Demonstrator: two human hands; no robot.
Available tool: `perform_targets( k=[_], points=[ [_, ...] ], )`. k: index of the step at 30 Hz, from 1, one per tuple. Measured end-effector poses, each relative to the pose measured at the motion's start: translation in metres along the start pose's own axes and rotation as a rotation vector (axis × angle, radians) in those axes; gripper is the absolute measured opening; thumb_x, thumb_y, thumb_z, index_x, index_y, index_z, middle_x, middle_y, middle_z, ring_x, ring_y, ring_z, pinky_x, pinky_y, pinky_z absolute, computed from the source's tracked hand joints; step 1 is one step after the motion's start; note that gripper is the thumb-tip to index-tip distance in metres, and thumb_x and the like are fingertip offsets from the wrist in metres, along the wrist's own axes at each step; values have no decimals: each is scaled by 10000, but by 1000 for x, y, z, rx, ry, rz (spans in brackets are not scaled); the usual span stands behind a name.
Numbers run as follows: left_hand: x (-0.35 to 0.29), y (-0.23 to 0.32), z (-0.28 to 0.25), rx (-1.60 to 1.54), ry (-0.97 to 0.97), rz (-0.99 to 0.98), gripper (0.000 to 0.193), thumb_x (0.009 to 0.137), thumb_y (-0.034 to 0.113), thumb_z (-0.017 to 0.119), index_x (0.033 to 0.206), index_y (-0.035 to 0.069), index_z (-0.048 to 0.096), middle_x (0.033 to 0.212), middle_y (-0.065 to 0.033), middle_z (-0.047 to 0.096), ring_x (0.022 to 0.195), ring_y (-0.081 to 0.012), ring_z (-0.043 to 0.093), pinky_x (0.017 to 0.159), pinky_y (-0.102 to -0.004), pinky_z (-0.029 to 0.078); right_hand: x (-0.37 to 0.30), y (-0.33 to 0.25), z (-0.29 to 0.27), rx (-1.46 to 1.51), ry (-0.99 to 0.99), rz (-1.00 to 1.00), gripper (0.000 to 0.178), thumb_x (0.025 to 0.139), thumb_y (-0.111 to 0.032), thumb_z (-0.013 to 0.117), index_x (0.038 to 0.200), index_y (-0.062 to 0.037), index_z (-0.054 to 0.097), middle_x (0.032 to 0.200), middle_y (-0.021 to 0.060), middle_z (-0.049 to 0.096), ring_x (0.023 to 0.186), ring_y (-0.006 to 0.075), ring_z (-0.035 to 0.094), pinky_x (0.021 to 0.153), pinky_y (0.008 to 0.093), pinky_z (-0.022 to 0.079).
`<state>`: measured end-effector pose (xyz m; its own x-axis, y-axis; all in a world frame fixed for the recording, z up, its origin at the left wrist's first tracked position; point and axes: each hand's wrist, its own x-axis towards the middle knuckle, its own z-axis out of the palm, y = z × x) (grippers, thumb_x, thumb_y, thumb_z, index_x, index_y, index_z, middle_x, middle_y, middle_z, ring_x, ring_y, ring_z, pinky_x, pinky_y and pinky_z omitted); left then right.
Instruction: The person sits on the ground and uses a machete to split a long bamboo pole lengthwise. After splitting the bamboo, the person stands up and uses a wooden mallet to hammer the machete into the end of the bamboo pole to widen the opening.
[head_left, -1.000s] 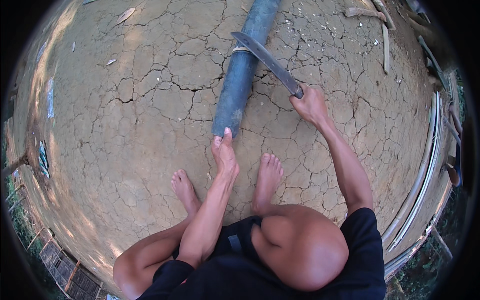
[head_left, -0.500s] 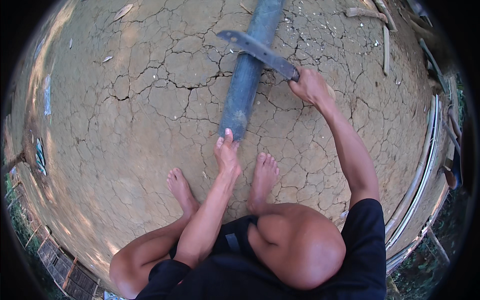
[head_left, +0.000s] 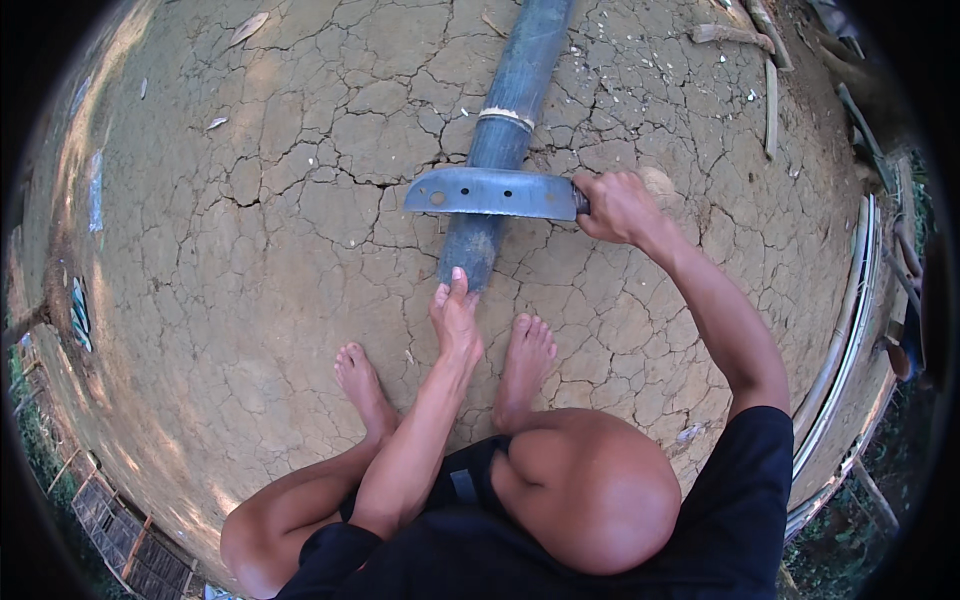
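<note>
Head view: left hand (head_left: 457, 315), thumb on top, grips near end of dark blue-green bamboo-like round pole (head_left: 501, 150); long axis runs forward, slightly right, over cracked brown earth (head_left: 300, 240). Right hand (head_left: 615, 207), fist closed, holds broad grey metal machete (head_left: 490, 192) crosswise over pole, contact unclear.

Left hand (head_left: 457, 318) curled — thumb (head_left: 459, 281) uppermost, left arm (head_left: 420, 442) extended, right hand (head_left: 622, 207) clenched — elbow (head_left: 760, 384) bent

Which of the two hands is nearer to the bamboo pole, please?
Left: the left hand holds the bamboo pole at its near end; the right hand is right of the pole, gripping a machete.
</note>
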<state>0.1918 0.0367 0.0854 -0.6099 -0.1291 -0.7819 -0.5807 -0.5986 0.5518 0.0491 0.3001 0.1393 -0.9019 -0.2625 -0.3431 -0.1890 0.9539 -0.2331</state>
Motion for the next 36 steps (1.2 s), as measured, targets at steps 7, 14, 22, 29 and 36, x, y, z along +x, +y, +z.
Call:
perform_targets(
  k=[7,14,22,29,36],
  points=[
    [-2,5,7,7,40,26,371,1002,324,646,1150,-6,567,1095,-69,633,1029,-163,589,986,-370,449,-3,-5,-2,79,-53,48,301,772,-232,607,958,-5,677,743,266,682,743,437,695,752,522,565],
    [1,3,-7,3,36,-37,464,992,341,650,1253,-17,511,1209,-115,616,1134,-237,589,1067,-422,414,12,0,7,304,79,297,313,776,-250,624,981,-17,669,750,243,691,729,426,694,729,530,563],
    [7,17,-7,-20,37,-61,491,976,349,673,1248,-27,513,1159,-127,627,1101,-260,602,1047,-435,433,14,3,18,246,192,276,302,777,-248,624,961,-12,661,725,251,677,749,429,692,736,529,562],
    [15,19,-9,-23,12,-75,480,975,352,668,1244,-19,526,1165,-120,636,1087,-250,603,1036,-430,432,3,4,24,146,129,116,291,776,-249,615,926,-5,667,720,264,671,706,442,680,724,526,561],
    [15,28,-9,-30,57,-122,425,987,329,650,1224,-12,559,1148,-111,644,1086,-250,604,1028,-426,441,-11,7,32,71,80,-89,286,771,-244,617,917,-1,664,712,256,673,714,444,680,721,539,551]
  ],
)
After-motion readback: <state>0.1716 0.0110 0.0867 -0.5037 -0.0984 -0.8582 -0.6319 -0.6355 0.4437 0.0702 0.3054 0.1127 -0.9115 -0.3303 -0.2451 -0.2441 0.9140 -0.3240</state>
